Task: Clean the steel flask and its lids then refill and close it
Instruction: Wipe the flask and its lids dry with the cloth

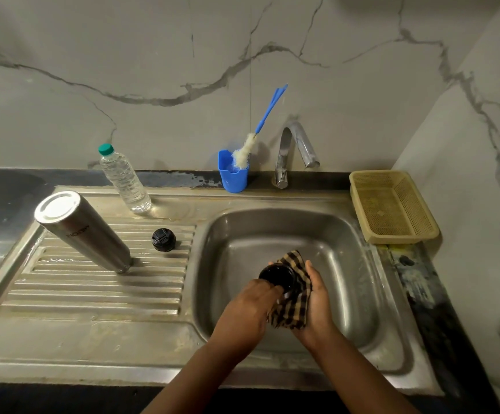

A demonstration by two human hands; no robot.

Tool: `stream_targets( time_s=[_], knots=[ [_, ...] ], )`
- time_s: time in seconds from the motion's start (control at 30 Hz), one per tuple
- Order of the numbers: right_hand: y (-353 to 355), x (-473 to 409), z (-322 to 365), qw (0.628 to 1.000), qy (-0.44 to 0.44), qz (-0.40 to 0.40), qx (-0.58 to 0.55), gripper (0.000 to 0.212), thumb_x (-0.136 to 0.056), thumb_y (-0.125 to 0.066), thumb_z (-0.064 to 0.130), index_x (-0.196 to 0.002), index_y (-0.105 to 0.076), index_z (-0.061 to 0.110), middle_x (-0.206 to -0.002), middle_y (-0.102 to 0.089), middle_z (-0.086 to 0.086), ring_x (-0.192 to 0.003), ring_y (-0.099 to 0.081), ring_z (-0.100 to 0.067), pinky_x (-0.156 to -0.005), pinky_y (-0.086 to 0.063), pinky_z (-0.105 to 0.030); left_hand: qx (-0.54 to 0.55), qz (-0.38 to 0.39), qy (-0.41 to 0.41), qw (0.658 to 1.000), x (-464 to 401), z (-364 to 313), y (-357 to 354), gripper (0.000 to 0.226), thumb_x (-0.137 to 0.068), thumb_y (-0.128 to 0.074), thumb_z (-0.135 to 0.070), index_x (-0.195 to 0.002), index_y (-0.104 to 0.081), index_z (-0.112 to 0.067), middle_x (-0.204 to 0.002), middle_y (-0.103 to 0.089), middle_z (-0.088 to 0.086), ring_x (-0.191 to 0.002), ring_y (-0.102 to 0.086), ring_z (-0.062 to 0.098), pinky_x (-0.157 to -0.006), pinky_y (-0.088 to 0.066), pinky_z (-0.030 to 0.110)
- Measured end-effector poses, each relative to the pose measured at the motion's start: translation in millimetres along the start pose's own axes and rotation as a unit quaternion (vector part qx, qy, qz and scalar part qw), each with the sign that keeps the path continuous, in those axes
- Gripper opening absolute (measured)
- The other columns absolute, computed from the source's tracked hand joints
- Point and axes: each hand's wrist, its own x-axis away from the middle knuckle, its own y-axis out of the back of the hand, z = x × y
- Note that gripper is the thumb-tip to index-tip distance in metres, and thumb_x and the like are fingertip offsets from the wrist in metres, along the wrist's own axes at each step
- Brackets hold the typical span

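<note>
Progress, judged from layout: mid-task, lid-wiping stage. Steel flask (83, 231) stands inverted on the ribbed draining board (93, 294), mouth down, base up, apparently draining, so its wash looks done. Small black inner lid (164, 240) sits on the ribs just right of the flask, apart from it. Whether that lid is already cleaned cannot be told.

Over the sink basin (347, 279), the left hand (247, 309) grips a dark cup-shaped outer lid (276, 276), fingers curled round its lower part. The right hand (314, 300) holds a checked cloth (292, 303) pressed against the lid's side, thumb up, fingers hidden under the fabric. The lid's open end faces the camera.

Left to do, as I judge: finish this lid, turn the flask upright, refill, then fit both lids. Likely refill source: clear plastic water bottle (123, 179) with green cap, nearly full, standing at the back of the draining board. Tap (295, 150) shows no running water.

Materials: flask is brushed steel, cylindrical, with a polished flat base. Lids are glossy dark plastic. Cloth is soft woven, tan and black checks, crumpled. Basin is dull stainless with rounded corners. Bottle brush (248, 150), white bristles on a blue handle, leans in a blue plastic holder (233, 174). Beige mesh basket (392, 204) lies right of the basin.
</note>
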Motion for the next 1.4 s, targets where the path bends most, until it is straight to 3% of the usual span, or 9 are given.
stream_targets(
  time_s=[0.13, 0.33, 0.5, 0.67, 0.83, 0.9, 1.0, 1.17, 1.4],
  knots=[
    [6, 2, 5, 1.000, -0.004, 0.028, -0.001, 0.071, -0.094, -0.046, 0.055, -0.133, -0.055, -0.003, -0.134, -0.055, -0.024, -0.123, -0.056, -0.035, -0.109, -0.040, -0.047, 0.188, -0.042, 0.081, 0.978, -3, -10, 0, 0.042, -0.094, -0.049, -0.001, -0.129, -0.059, -0.022, -0.120, -0.067, -0.001, -0.112, -0.060, 0.006, -0.092, -0.047, 0.018],
    [1, 7, 7, 0.997, -0.060, 0.016, 0.042, 0.078, -0.090, -0.042, 0.063, -0.124, -0.062, -0.005, -0.126, -0.063, -0.021, -0.114, -0.064, -0.030, -0.084, -0.057, -0.037, -0.182, -0.010, -0.162, 0.970, -7, -5, -8, 0.037, -0.088, -0.047, -0.013, -0.124, -0.048, -0.007, -0.113, -0.059, 0.010, -0.110, -0.052, 0.027, -0.081, -0.054, 0.032],
    [-2, -6, 4, 0.973, 0.032, -0.114, 0.199, 0.052, -0.093, -0.053, 0.053, -0.115, -0.069, 0.008, -0.098, -0.073, -0.016, -0.086, -0.068, -0.030, -0.074, -0.053, -0.039, 0.079, -0.024, 0.124, 0.989, -19, -1, 0, 0.020, -0.096, -0.042, -0.018, -0.104, -0.060, -0.022, -0.101, -0.064, -0.001, -0.098, -0.054, 0.012, -0.078, -0.053, 0.033],
    [-7, -8, 21, 0.958, 0.057, -0.135, 0.245, 0.049, -0.091, -0.057, 0.052, -0.125, -0.056, 0.017, -0.103, -0.075, -0.007, -0.093, -0.072, -0.025, -0.072, -0.055, -0.037, 0.504, -0.037, 0.488, 0.712, -27, 6, 11, 0.048, -0.096, -0.043, -0.060, -0.127, -0.054, -0.026, -0.129, -0.055, 0.008, -0.105, -0.067, 0.022, -0.081, -0.059, 0.046],
    [-32, 1, 38, 0.932, 0.113, -0.099, 0.330, 0.046, -0.087, -0.064, 0.048, -0.123, -0.052, 0.023, -0.108, -0.070, -0.005, -0.100, -0.066, -0.023, -0.088, -0.054, -0.044, 0.310, 0.037, 0.347, 0.884, -18, 11, 17, 0.049, -0.073, -0.083, -0.043, -0.107, -0.047, -0.041, -0.120, -0.033, -0.002, -0.110, -0.052, 0.021, -0.081, -0.060, 0.037],
    [-39, 6, 40, 0.915, 0.120, -0.084, 0.377, 0.047, -0.089, -0.064, 0.031, -0.129, -0.039, 0.027, -0.109, -0.063, -0.002, -0.100, -0.062, -0.020, -0.086, -0.053, -0.042, 0.309, 0.043, 0.306, 0.900, -17, 16, 20, 0.073, -0.070, -0.087, -0.018, -0.119, -0.042, -0.046, -0.118, -0.036, -0.003, -0.107, -0.054, 0.016, -0.082, -0.057, 0.026],
    [-46, 19, 32, 0.868, 0.150, -0.049, 0.471, 0.038, -0.089, -0.065, 0.014, -0.118, -0.045, 0.029, -0.101, -0.066, 0.003, -0.090, -0.066, -0.017, -0.080, -0.057, -0.042, 0.369, 0.033, 0.280, 0.885, -20, 27, 27, 0.105, -0.061, -0.085, 0.001, -0.137, -0.027, -0.042, -0.121, -0.049, 0.007, -0.104, -0.065, 0.021, -0.085, -0.058, 0.033],
    [-51, 24, 18, 0.870, 0.174, 0.030, 0.460, 0.017, -0.092, -0.062, 0.012, -0.101, -0.072, 0.023, -0.092, -0.075, 0.001, -0.085, -0.071, -0.012, -0.066, -0.051, -0.021, 0.475, 0.020, 0.292, 0.830, -23, 34, 43, 0.061, -0.071, -0.082, 0.000, -0.121, -0.047, -0.007, -0.117, -0.064, 0.011, -0.109, -0.065, 0.028, -0.089, -0.056, 0.044],
    [-55, 21, 12, 0.828, 0.132, 0.119, 0.532, 0.020, -0.097, -0.055, 0.008, -0.103, -0.071, 0.018, -0.078, -0.069, -0.010, -0.065, -0.061, -0.013, -0.059, -0.047, -0.021, 0.555, -0.008, 0.326, 0.765, -22, 38, 46, 0.053, -0.071, -0.084, -0.037, -0.117, -0.066, -0.015, -0.115, -0.068, 0.013, -0.103, -0.067, 0.029, -0.081, -0.056, 0.041]
  ],
)
